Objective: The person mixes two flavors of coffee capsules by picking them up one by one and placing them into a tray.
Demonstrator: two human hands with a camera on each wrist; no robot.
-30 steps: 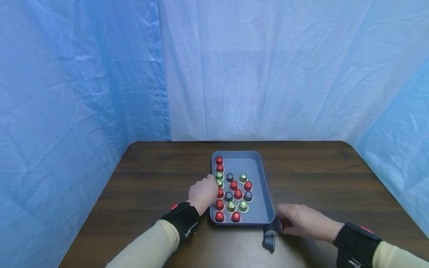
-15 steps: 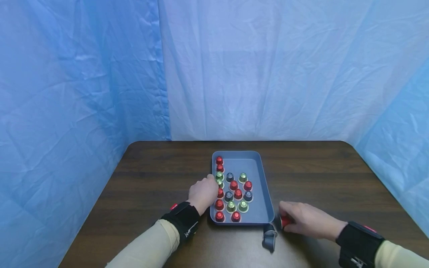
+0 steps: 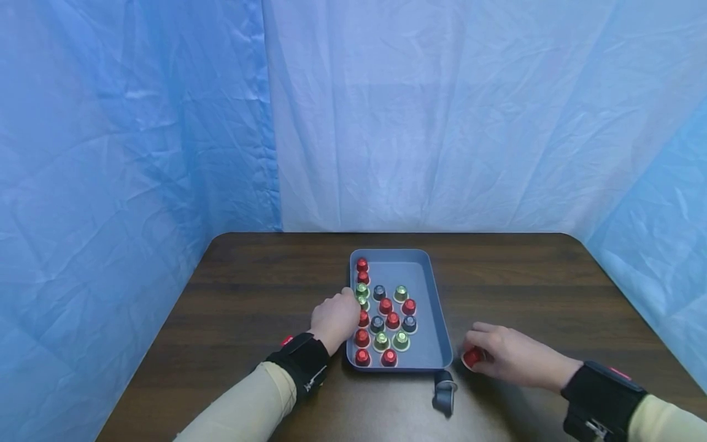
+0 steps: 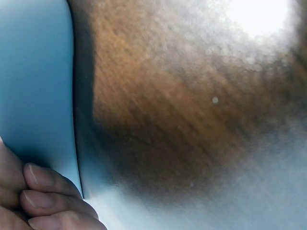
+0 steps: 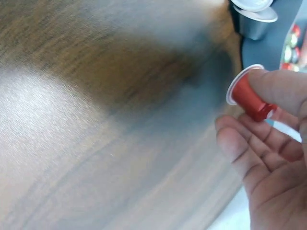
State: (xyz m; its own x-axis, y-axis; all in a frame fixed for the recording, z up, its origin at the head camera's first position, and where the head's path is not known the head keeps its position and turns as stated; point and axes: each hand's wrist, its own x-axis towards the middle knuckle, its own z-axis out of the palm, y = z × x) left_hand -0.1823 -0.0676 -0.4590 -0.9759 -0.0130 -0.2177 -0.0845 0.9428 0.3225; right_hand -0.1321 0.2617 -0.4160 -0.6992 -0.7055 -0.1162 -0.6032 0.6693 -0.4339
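My left hand [image 3: 334, 320] grips the left rim of a blue-grey tray [image 3: 434, 307]; in the left wrist view its fingers [image 4: 53, 203] curl against the tray's outer wall [image 4: 36, 91]. Coffee capsules stand bottom-up in the tray: red ones [image 3: 393, 320], green ones [image 3: 401, 339] and dark ones [image 3: 409, 323]. To the right of the tray, my right hand [image 3: 510, 359] pinches a red coffee capsule [image 5: 250, 95] between thumb and fingers. The capsule is tilted, its pale rim turned toward the tray, and the other fingers are spread loosely beneath it.
Dark capsules [image 3: 444, 400] lie on their sides just outside the tray's near right corner. Everything stands on a dark wooden table [image 3: 525, 276]. Blue sheets [image 3: 442, 123] hang behind it and at both sides.
The right hand has drawn back to the right, away from the dark capsules, with the red capsule, which now shows more plainly. The left hand and the tray have stayed put.
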